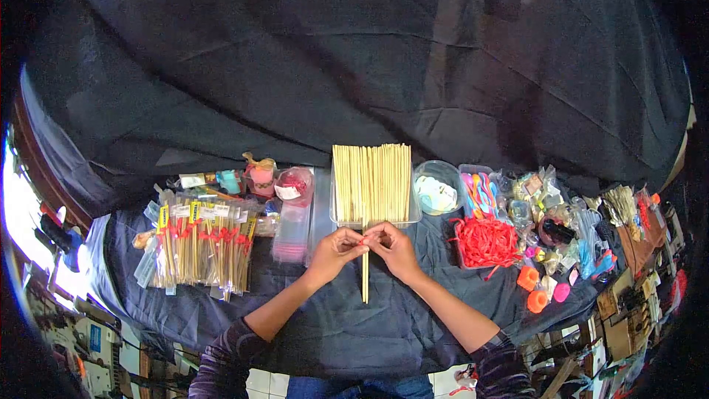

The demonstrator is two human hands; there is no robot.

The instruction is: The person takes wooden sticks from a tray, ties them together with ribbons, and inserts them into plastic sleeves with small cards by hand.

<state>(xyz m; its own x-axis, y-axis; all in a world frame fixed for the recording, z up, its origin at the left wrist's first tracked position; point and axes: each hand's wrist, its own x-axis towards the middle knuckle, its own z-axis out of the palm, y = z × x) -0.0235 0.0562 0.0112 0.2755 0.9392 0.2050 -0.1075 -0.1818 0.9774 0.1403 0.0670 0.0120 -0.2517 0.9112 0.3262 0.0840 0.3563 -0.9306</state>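
Note:
Both of my hands meet at the middle, just below a clear tray (419,216) filled with upright rows of wooden sticks (377,181). My left hand (337,253) and my right hand (392,250) pinch a small red ribbon (363,241) around a pair of wooden sticks (365,281). The pair points up and down, its lower ends hanging below my fingers and its upper part overlapping the tray. Fingertips of the two hands nearly touch, and they hide most of the ribbon.
Wrapped stick bundles with red ribbons (203,240) lie at the left. Right of the tray are a round container (437,188), colourful spoons (481,193) and a box of red ribbon strips (486,242). Farther right lie orange pieces (537,301) and mixed small packets (569,240).

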